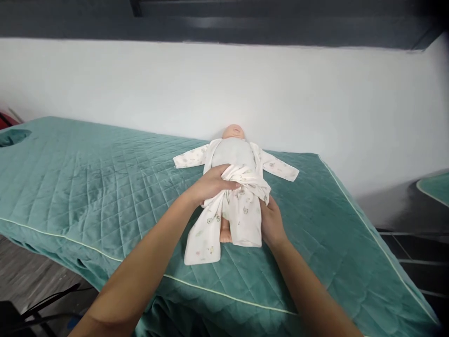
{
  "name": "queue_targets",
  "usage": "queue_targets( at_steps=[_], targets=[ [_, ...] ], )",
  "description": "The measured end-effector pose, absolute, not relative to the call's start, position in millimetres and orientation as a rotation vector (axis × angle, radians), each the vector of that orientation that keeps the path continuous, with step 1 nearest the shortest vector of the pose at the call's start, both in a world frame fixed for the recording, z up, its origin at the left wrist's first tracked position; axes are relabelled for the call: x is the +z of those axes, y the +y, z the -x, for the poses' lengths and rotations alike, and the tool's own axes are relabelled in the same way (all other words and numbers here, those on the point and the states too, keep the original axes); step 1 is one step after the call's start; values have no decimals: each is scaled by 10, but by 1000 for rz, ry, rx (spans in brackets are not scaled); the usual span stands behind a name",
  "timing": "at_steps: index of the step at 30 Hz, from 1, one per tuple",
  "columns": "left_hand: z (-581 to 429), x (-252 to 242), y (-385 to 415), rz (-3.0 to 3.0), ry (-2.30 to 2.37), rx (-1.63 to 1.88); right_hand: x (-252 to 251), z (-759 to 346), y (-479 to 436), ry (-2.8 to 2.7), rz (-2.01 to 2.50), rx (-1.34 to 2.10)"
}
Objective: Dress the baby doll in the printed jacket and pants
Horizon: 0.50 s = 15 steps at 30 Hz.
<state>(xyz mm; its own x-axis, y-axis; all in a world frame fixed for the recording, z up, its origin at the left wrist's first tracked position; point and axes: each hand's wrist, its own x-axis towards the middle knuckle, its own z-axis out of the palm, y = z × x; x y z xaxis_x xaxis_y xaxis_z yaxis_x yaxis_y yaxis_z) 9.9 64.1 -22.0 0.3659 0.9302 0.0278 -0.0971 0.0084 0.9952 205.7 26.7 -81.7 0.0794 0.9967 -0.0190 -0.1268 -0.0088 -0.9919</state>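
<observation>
A baby doll lies on its back with its head by the wall. It wears a white printed long-sleeved top, open over a pale grey torso, its sleeves spread sideways. White printed pants are bunched around its waist and hips, and a bare doll foot shows between the pant legs. My left hand grips the bunched waist of the pants, thumb on top. On the other side, my right hand holds the pants' edge at the hip; its fingertips are hidden behind the cloth.
The doll rests on a bed with a green quilted cover edged in light piping. A white wall stands right behind it, with a dark ledge above. At the lower left are wooden flooring and a dark stand.
</observation>
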Motion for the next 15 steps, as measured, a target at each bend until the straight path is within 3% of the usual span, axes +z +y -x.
queue_targets(
  at_steps=[7,15],
  targets=[
    [-174,-455,725,-1599,1174,1335,-814,-2097,529,-1187,1263,1064],
    [-47,-686,676,-1396,1075,1293,-961,-2097,714,-1262,1294,750]
  ],
)
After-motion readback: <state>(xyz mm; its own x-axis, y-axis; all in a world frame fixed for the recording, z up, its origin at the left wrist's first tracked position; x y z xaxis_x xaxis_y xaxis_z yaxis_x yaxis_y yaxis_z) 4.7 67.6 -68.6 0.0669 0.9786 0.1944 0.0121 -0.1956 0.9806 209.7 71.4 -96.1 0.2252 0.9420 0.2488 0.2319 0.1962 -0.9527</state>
